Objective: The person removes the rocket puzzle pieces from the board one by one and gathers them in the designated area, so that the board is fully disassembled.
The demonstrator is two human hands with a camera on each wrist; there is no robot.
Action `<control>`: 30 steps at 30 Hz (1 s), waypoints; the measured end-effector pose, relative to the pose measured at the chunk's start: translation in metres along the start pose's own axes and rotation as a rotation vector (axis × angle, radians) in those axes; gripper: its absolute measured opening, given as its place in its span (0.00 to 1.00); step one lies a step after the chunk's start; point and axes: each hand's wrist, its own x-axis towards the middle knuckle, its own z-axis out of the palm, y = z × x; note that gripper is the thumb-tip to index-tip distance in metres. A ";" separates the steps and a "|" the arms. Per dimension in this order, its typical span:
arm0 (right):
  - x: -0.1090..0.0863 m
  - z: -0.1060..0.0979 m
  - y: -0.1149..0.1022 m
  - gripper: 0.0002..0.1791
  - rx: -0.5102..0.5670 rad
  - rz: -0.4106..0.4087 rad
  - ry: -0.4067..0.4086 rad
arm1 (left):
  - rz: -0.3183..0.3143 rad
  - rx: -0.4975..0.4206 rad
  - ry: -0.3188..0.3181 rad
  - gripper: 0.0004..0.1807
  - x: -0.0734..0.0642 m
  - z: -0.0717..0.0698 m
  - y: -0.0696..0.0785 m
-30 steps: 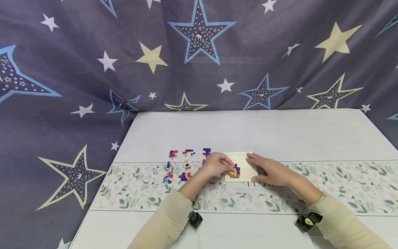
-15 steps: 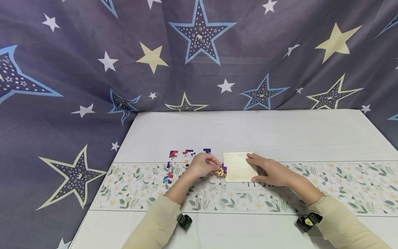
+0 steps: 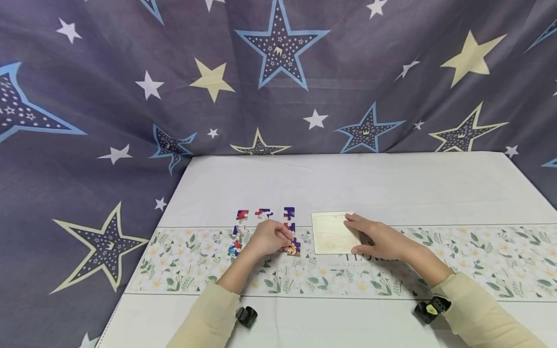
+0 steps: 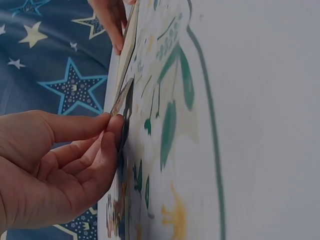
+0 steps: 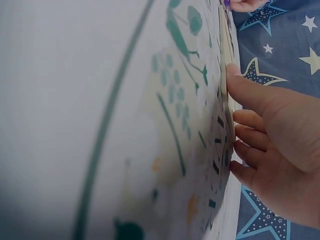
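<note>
My left hand [image 3: 269, 238] pinches a purple and yellow jigsaw piece [image 3: 294, 247] between thumb and fingertips, low over the flowered cloth. In the left wrist view the piece [image 4: 121, 97] is seen edge-on and tilted off the surface. Several other jigsaw pieces lie apart around that hand, among them a red one [image 3: 242, 215] and a purple one [image 3: 289, 212]; the hand hides some. To the right is a pale wooden puzzle tray [image 3: 332, 234] with a low rim. My right hand [image 3: 379, 239] rests on the tray's right edge, fingers spread loosely.
A white table [image 3: 391, 181] carries a flowered band with printed lettering beside the tray. A dark curtain with stars [image 3: 278, 111] hangs behind and at the left.
My left hand has carried the jigsaw piece leftward from over the wooden tray to beside the other pieces. My right hand has stayed at the tray's edge.
</note>
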 end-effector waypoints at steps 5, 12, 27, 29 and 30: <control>-0.001 -0.001 -0.001 0.40 -0.001 0.002 -0.001 | 0.019 0.030 0.040 0.03 -0.004 -0.004 -0.003; 0.000 0.000 0.001 0.39 -0.012 -0.018 0.018 | 0.041 0.069 0.082 0.03 -0.005 -0.005 -0.002; 0.005 0.000 0.003 0.39 -0.017 -0.035 0.015 | 0.023 0.134 0.114 0.03 -0.003 -0.008 -0.001; 0.006 0.000 0.003 0.38 -0.022 -0.043 0.017 | 0.020 0.140 0.120 0.03 -0.002 -0.009 -0.001; 0.007 0.000 0.004 0.38 -0.024 -0.047 0.019 | 0.020 0.145 0.123 0.03 -0.001 -0.010 -0.001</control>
